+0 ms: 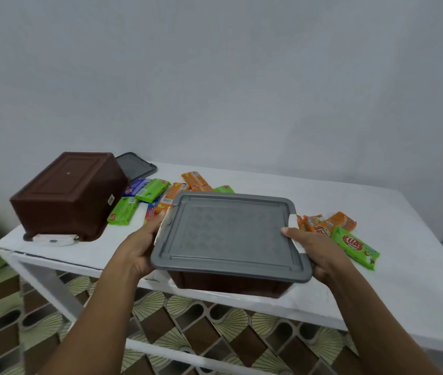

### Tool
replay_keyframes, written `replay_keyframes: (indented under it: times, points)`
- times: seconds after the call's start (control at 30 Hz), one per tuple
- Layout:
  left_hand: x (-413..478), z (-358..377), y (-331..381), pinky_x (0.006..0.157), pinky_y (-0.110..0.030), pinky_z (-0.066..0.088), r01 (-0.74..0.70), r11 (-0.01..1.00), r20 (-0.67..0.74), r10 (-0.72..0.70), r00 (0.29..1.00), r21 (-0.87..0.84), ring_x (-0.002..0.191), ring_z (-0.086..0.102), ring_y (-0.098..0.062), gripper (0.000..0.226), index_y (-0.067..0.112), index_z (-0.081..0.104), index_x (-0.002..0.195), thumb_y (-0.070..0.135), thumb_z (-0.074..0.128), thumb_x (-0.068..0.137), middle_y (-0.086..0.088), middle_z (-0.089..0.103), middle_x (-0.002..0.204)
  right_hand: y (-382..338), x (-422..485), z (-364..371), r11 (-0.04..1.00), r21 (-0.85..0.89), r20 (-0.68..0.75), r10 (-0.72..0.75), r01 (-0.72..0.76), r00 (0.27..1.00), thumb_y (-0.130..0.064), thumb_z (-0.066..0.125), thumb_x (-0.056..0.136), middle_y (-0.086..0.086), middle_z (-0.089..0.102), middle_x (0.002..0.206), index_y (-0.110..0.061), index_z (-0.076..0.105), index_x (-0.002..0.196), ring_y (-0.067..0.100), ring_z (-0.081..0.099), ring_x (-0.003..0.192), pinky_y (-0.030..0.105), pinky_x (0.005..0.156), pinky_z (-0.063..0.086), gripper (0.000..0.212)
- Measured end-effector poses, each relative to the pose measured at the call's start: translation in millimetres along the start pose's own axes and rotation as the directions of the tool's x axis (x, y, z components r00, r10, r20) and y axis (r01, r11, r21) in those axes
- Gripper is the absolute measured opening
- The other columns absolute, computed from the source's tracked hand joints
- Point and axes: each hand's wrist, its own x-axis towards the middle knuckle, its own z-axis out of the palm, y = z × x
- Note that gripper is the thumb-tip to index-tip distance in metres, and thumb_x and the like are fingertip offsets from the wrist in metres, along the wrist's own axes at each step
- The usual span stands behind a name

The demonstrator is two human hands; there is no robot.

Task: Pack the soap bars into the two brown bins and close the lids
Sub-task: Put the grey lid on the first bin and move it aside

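A plain room, most likely in a home. A bare, pale wall (215, 77) fills the view from 9 to 3 o'clock. Below it, a white-painted tabletop (417, 266) carries brown bins (63, 196) and wrapped soap bars (355, 246). At 6 o'clock, brown-and-cream fan-patterned floor (187, 334) tiles.

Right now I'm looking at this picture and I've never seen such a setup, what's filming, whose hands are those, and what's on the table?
No machine here. A person wears a camera on the head, so the one picture looks forward and down at their own bare hands. The left hand and right hand grip the sides of a brown bin with its grey lid on, at the near edge of a white table. To the left a second brown bin lies upside down, a loose grey lid behind it. Wrapped soap bars, green, orange and blue, lie scattered on the table.
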Motion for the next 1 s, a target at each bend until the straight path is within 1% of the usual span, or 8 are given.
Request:
replay_keyframes:
  times: [0.13, 0.27, 0.4, 0.53, 0.63, 0.73, 0.83, 1.0]
  points:
    - [0.3, 8.3, 3.6, 0.087, -0.065, 0.057, -0.069, 0.992, -0.075, 0.078, 0.994, 0.105, 0.101, 0.074, -0.041, 0.049, 0.008, 0.074, 0.114, 0.037, 0.086, 0.077, -0.020, 0.075, 0.113, -1.0, -0.6, -0.8, 1.000, -0.020, 0.004, 0.008, -0.008, 1.000, -0.020, 0.082, 0.082, 0.016, 0.078, 0.100, -0.003, 0.069, 0.113, 0.038, 0.076, 0.088, 0.058, 0.074, 0.060, 0.038]
    - [2.7, 15.0, 5.8, 0.067, -0.053, 0.063, -0.108, 0.971, -0.124, 0.136, 0.983, 0.216, 0.089, 0.077, -0.039, 0.040, 0.007, 0.075, 0.109, 0.029, 0.088, 0.078, -0.019, 0.078, 0.101, -1.8, -0.5, -0.8, 0.999, -0.050, -0.020, 0.014, -0.015, 1.000, -0.021, 0.083, 0.082, 0.016, 0.078, 0.100, -0.003, 0.069, 0.113, 0.039, 0.075, 0.089, 0.059, 0.076, 0.060, 0.038]
    - [9.1, 13.1, 10.7, 0.066, -0.048, 0.063, -0.169, 0.906, -0.172, 0.252, 0.952, 0.389, 0.084, 0.078, -0.034, 0.036, 0.010, 0.077, 0.102, 0.031, 0.089, 0.076, -0.013, 0.080, 0.095, -2.9, -0.9, -0.9, 0.997, -0.080, -0.031, 0.012, -0.015, 0.999, -0.022, 0.082, 0.082, 0.016, 0.078, 0.100, -0.003, 0.070, 0.111, 0.039, 0.075, 0.090, 0.062, 0.081, 0.059, 0.037]
    - [10.8, 12.9, 15.0, 0.063, -0.044, 0.064, -0.178, 0.848, -0.152, 0.288, 0.946, 0.499, 0.084, 0.076, -0.033, 0.039, 0.006, 0.074, 0.102, 0.035, 0.087, 0.078, -0.015, 0.077, 0.092, -4.4, -3.3, -0.3, 0.997, -0.076, -0.035, 0.015, -0.018, 0.999, -0.023, 0.082, 0.082, 0.016, 0.078, 0.099, -0.004, 0.069, 0.112, 0.038, 0.075, 0.089, 0.061, 0.081, 0.059, 0.037]
    - [9.5, 14.2, 14.9, 0.056, -0.038, 0.061, -0.172, 0.853, -0.097, 0.251, 0.963, 0.493, 0.073, 0.077, -0.027, 0.030, 0.012, 0.074, 0.102, 0.034, 0.081, 0.084, -0.008, 0.079, 0.085, -3.7, -6.7, 1.7, 0.998, -0.064, -0.045, 0.010, -0.013, 0.999, -0.026, 0.081, 0.083, 0.014, 0.078, 0.099, -0.006, 0.070, 0.112, 0.037, 0.076, 0.088, 0.059, 0.078, 0.060, 0.037]
    - [7.3, 14.8, 16.9, 0.057, -0.038, 0.061, -0.145, 0.852, -0.073, 0.209, 0.975, 0.503, 0.079, 0.078, -0.028, 0.024, 0.020, 0.073, 0.106, 0.039, 0.074, 0.091, -0.005, 0.080, 0.088, -1.7, -8.8, 8.5, 0.992, -0.127, -0.095, -0.032, 0.020, 0.995, -0.041, 0.075, 0.087, 0.009, 0.077, 0.104, -0.015, 0.071, 0.111, 0.034, 0.076, 0.090, 0.056, 0.080, 0.061, 0.036]
    - [5.8, 19.5, 17.4, 0.058, -0.033, 0.059, -0.153, 0.795, -0.078, 0.243, 0.967, 0.587, 0.087, 0.076, -0.027, 0.027, 0.026, 0.070, 0.105, 0.051, 0.064, 0.095, -0.003, 0.077, 0.097, -6.5, -10.9, 18.3, 0.964, -0.264, -0.172, -0.071, 0.023, 0.982, -0.065, 0.057, 0.091, 0.004, 0.072, 0.102, -0.025, 0.066, 0.100, 0.029, 0.074, 0.091, 0.052, 0.080, 0.062, 0.043]
    - [12.5, 23.7, 17.1, 0.062, -0.029, 0.052, -0.254, 0.705, -0.068, 0.394, 0.917, 0.662, 0.091, 0.070, -0.018, 0.029, 0.027, 0.070, 0.105, 0.052, 0.060, 0.096, 0.009, 0.072, 0.100, -11.8, -12.6, 23.3, 0.945, -0.325, -0.230, -0.100, 0.021, 0.968, -0.067, 0.051, 0.092, 0.004, 0.071, 0.102, -0.024, 0.065, 0.104, 0.025, 0.074, 0.086, 0.046, 0.075, 0.064, 0.047]
